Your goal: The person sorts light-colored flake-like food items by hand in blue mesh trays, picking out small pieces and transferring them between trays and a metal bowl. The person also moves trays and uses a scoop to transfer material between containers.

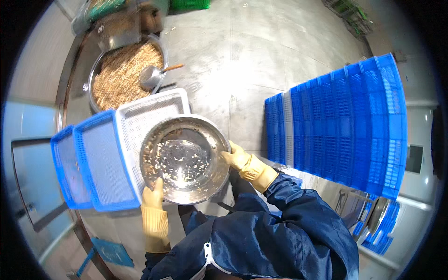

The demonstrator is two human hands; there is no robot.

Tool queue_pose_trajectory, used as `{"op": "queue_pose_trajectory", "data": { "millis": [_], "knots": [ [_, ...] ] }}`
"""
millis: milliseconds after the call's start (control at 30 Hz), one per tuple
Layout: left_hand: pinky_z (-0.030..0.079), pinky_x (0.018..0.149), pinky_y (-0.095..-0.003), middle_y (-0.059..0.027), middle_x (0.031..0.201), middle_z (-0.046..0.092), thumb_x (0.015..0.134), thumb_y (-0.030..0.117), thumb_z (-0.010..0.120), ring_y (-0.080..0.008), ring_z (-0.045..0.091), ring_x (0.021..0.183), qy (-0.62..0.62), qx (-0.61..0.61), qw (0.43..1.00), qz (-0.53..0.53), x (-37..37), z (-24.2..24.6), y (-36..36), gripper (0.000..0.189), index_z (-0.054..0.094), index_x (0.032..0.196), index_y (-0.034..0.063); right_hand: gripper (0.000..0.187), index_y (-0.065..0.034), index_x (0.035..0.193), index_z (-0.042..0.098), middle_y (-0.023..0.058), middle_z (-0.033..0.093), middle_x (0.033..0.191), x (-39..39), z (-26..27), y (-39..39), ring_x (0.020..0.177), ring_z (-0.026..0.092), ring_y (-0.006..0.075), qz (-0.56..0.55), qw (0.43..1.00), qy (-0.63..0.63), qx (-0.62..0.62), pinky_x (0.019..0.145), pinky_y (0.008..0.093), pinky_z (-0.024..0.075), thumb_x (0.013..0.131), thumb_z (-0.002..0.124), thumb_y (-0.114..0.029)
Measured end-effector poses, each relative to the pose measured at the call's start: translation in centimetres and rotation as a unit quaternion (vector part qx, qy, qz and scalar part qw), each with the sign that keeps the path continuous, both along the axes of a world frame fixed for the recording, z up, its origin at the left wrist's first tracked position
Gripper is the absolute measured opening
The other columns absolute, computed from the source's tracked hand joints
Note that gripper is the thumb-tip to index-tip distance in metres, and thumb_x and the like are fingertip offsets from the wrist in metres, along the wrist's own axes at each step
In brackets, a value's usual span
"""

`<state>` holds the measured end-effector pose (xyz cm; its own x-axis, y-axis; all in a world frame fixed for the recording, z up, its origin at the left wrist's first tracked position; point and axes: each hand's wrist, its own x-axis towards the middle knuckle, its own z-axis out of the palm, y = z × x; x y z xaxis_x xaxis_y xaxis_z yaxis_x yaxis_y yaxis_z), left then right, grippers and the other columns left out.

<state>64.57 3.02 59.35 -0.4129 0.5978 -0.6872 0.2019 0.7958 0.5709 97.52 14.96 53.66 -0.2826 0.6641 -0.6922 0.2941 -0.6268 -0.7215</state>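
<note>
A round stainless steel basin is held between my two gloved hands, with small pale bits scattered over its bottom and wall. My left hand, in a yellow rubber glove, grips the rim at the lower left, thumb inside. My right hand, gloved alike, grips the rim at the right. Partly under the basin lies a white mesh-bottomed plastic tray. Beyond it stands a large metal tub full of light brown shredded or chopped material, with a metal scoop with a wooden handle resting on it.
Two blue mesh trays lie left of the white tray. A tall stack of blue plastic crates stands at the right. A machine with a metal chute is above the tub. A green crate sits at the top.
</note>
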Motion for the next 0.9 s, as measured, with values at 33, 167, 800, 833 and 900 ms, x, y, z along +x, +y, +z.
{"op": "queue_pose_trajectory", "data": {
  "millis": [33,167,800,833,900],
  "knots": [
    [0.052,0.087,-0.0374,-0.0121,0.117,0.072,0.101,0.025,0.063,-0.0215,0.067,0.099,0.032,-0.005,0.999,-0.003,1.6,2.8,0.9,0.041,0.065,0.126,-0.0080,0.058,-0.0030,0.150,0.047,0.0130,0.067,0.130,2.0,2.3,1.2,0.120,0.060,0.0204,-0.001,1.000,0.021,0.018,0.105,0.0324,0.0462,0.093,0.061,-0.007],
    [0.055,0.090,-0.0314,-0.0149,0.128,0.065,0.106,0.039,0.052,-0.0210,0.065,0.110,-0.237,0.320,0.908,0.127,9.9,7.9,9.8,0.055,0.054,0.142,-0.0029,0.052,0.0011,0.141,0.052,0.0078,0.067,0.108,10.0,10.9,7.5,0.093,0.062,0.0144,-0.148,0.974,0.134,0.110,0.082,0.0299,0.0519,0.092,0.066,-0.008],
    [0.059,0.082,-0.0336,-0.0197,0.121,0.068,0.109,0.030,0.053,-0.0239,0.071,0.098,-0.333,0.128,0.934,-0.023,19.6,7.8,11.9,0.048,0.047,0.149,0.0043,0.054,0.0052,0.136,0.055,0.0144,0.067,0.124,26.1,21.9,9.1,0.107,0.066,0.0262,-0.358,0.866,0.162,0.308,0.096,0.0376,0.0520,0.088,0.072,-0.013],
    [0.060,0.081,-0.0333,-0.0190,0.119,0.069,0.109,0.030,0.053,-0.0232,0.072,0.096,-0.337,0.117,0.934,-0.004,18.4,7.4,12.0,0.047,0.049,0.148,0.0046,0.046,0.0054,0.130,0.060,0.0150,0.069,0.120,26.7,23.2,9.8,0.105,0.067,0.0258,-0.339,0.858,0.170,0.348,0.096,0.0384,0.0521,0.089,0.070,-0.014],
    [0.060,0.084,-0.0359,-0.0242,0.122,0.066,0.107,0.033,0.054,-0.0283,0.072,0.097,-0.292,0.112,0.950,-0.022,15.9,6.8,12.4,0.051,0.048,0.149,0.0052,0.038,0.0040,0.120,0.067,0.0118,0.072,0.111,29.7,27.0,11.6,0.098,0.069,0.0223,-0.325,0.823,0.048,0.463,0.088,0.0339,0.0549,0.092,0.071,-0.022]
  ]
}}
